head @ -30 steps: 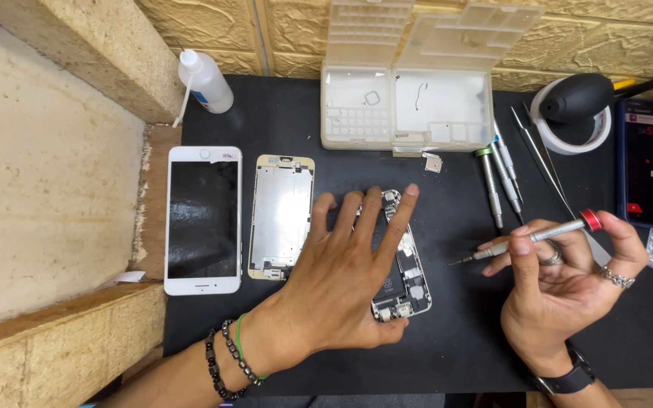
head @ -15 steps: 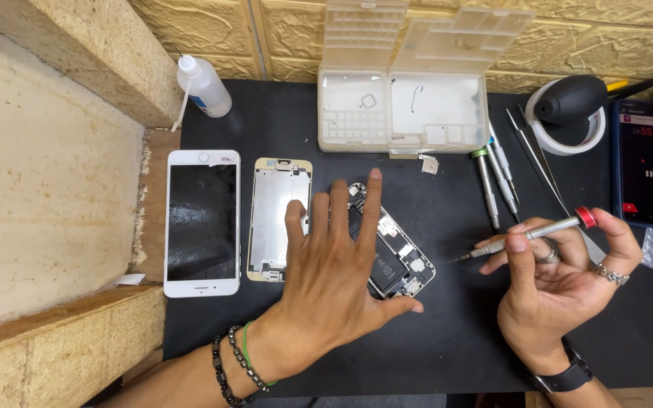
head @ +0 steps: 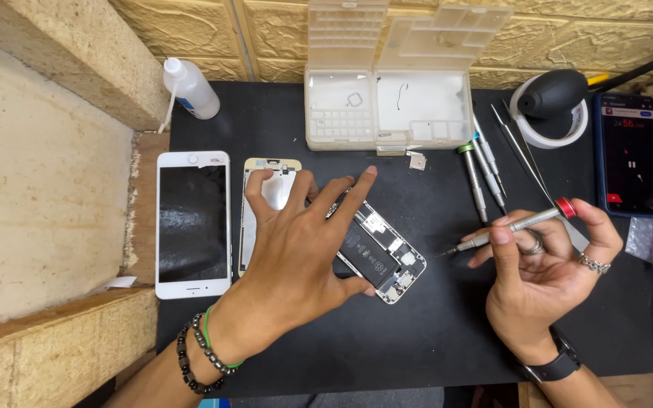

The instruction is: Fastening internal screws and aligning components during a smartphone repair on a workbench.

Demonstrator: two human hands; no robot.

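Fingers (head: 319, 200) spread over opened phone (head: 383, 253), screwdriver (head: 504, 228) beside

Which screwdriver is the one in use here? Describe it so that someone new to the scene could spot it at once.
Start at the black work mat and find the right hand near its right edge. The screwdriver lies across that hand's fingers, tip aimed left at the opened phone. Unlike the spare screwdrivers lying on the mat above it, it has a red end cap.

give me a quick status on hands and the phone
Left hand flat on opened phone. Right hand holds screwdriver, tip just off the phone. Nothing between tip and phone.
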